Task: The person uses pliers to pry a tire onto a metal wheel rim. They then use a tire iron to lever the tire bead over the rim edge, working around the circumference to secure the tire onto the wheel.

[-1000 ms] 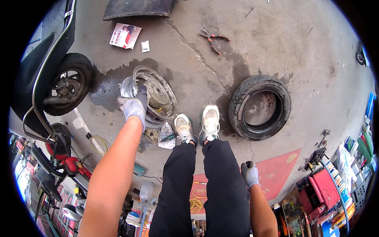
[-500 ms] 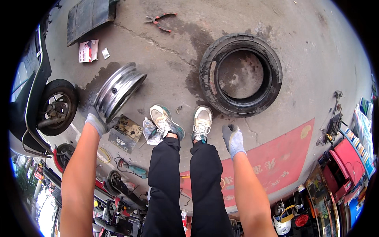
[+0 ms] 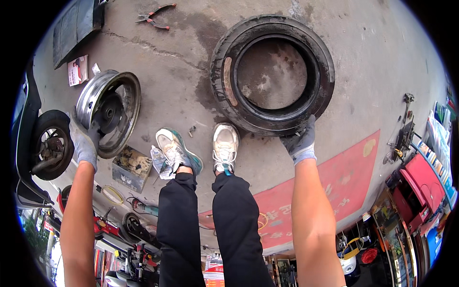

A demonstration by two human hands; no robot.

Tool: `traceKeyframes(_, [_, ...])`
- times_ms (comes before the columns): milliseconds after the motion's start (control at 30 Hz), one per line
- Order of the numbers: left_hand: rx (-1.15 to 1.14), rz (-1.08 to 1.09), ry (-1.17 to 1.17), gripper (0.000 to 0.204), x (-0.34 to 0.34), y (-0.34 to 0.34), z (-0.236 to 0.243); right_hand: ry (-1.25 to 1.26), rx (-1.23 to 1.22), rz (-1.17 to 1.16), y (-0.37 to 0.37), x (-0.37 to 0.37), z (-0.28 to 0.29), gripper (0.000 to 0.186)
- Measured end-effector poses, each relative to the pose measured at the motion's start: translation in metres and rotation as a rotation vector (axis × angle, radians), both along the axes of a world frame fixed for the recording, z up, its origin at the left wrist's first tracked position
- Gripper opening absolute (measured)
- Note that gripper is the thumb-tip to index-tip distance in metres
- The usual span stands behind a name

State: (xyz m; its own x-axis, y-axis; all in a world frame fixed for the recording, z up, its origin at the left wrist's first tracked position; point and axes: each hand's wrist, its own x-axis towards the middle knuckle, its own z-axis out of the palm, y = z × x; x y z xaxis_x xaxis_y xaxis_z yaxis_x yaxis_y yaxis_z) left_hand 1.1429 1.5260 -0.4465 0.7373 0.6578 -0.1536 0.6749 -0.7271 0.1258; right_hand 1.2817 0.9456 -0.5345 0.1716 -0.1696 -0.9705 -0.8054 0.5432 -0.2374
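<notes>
My left hand (image 3: 84, 143), in a grey work glove, grips the lower left edge of a bare metal wheel rim (image 3: 82, 102). The rim stands tilted on the ground, its hub side facing right. At the near edge of a black tyre (image 3: 321, 62) lying flat is my right hand (image 3: 303, 143), gloved too. Its fingers close on the tyre's outer edge, though their tips are partly hidden. A worn pale patch shows on the tyre's left side.
A dirty box (image 3: 128, 174) sits below the rim, beside a crumpled plastic bag (image 3: 161, 160). Red-handled pliers (image 3: 155, 16) lie at the far side. A scooter wheel (image 3: 52, 143) stands at left. A red mat (image 3: 344, 172) lies at right.
My right hand has moved from beside my shoe onto the tyre's near edge. The rim has turned in my left hand, so its hub now shows. The whole view has shifted.
</notes>
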Motion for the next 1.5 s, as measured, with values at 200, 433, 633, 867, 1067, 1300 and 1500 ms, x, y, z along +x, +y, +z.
traceKeyframes(200, [0.015,0.289,-0.078,0.085,-0.021,-0.008,-0.004,-0.131,-0.448,0.582,0.040,0.018,0.115,0.064])
traceKeyframes(433, [0.102,0.414,-0.055,0.084,-0.039,-0.024,-0.028,-0.737,-0.754,0.533,0.104,0.127,0.169,0.080])
traceKeyframes(633, [0.233,0.488,0.123,0.090,-0.038,-0.020,-0.022,-0.752,-1.055,0.894,0.204,0.162,0.200,0.085])
traceKeyframes(867, [0.215,0.545,0.177,0.088,-0.020,-0.048,-0.027,-1.033,-1.149,1.321,0.217,0.169,0.211,0.102])
traceKeyframes(1067, [0.196,0.558,0.173,0.089,-0.023,-0.060,-0.016,-1.093,-1.284,1.177,0.238,0.168,0.198,0.069])
traceKeyframes(1300, [0.224,0.533,0.175,0.098,0.001,-0.067,-0.013,-0.932,-1.176,1.045,0.238,0.198,0.206,0.063])
traceKeyframes(1500, [0.208,0.565,0.246,0.100,-0.007,-0.062,-0.008,-0.996,-1.185,1.061,0.253,0.190,0.198,0.061])
